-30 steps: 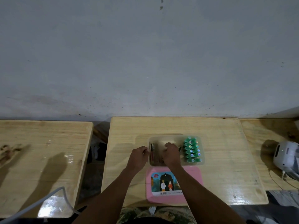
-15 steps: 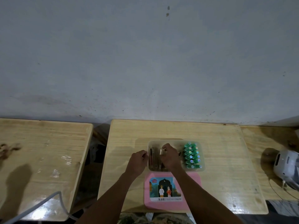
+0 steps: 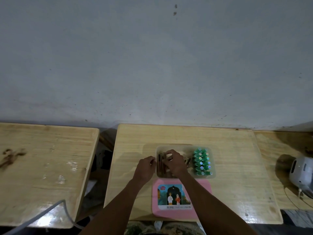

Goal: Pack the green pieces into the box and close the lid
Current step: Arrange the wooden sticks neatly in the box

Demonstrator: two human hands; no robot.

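A clear plastic box (image 3: 213, 173) stands on the middle wooden table (image 3: 237, 167). Green pieces (image 3: 201, 161) with shiny tips are stacked in rows in its right part. Brown stick-like pieces (image 3: 159, 164) lie in its left part. The pink lid (image 3: 204, 185), with a picture label, lies flat on the table just in front of the box. My left hand (image 3: 146, 167) is curled against the box's left wall. My right hand (image 3: 174, 161) is inside the box over the brown pieces, its fingertips pinched on one of them. It hides the box's middle.
A second wooden table (image 3: 47, 167) stands to the left across a gap, with a grey cable (image 3: 50, 209) over its near corner. A white device (image 3: 301, 172) with a cord sits on the table at the right. A grey wall rises behind.
My right hand has shifted slightly left inside the box, onto the brown pieces. My left hand has stayed at the box's left wall. The green pieces and the lid have not moved.
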